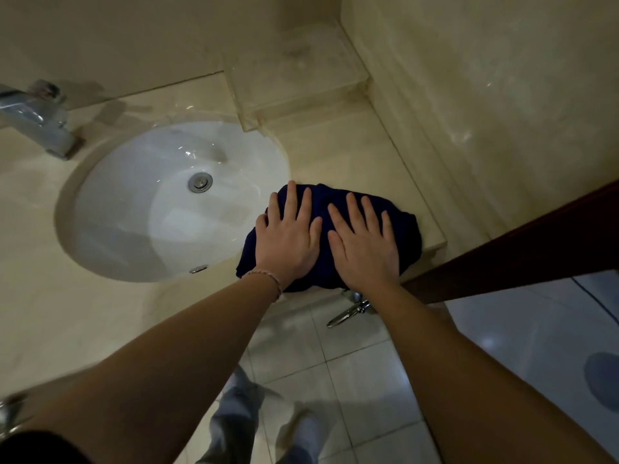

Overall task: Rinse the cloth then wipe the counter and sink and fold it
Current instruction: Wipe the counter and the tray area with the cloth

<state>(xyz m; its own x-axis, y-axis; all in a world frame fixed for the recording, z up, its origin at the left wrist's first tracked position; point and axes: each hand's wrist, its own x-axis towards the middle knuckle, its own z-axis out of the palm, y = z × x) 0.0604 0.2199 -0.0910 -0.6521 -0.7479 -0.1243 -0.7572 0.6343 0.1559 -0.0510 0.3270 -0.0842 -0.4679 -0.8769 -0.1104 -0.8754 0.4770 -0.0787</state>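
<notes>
Gleaming at nine o'clock, the tap stands on the beige desk at the far left, its spout angled toward the sink. That sink is a white oval bowl sunk into the desk, with a metal drain near its middle and a small overflow fitting on its wall at six o'clock.

Just right of the sink, at its three o'clock, the dark blue cloth lies bunched on the desk, its left edge at the sink's rim and its near edge at the front edge of the desk. The left hand lies flat on the left half of the cloth, fingers straight and spread, pressing down, gripping nothing; a thin bracelet circles its wrist. Beside it the right hand lies flat on the right half in the same way, fingers straight, palm down; the two hands nearly touch.

At twelve o'clock from the cloth a clear step-shaped stand sits in the desk's back corner. Below the right wrist a chrome handle sticks out over the tiled floor. Farther right a dark wooden door edge runs slantwise.
</notes>
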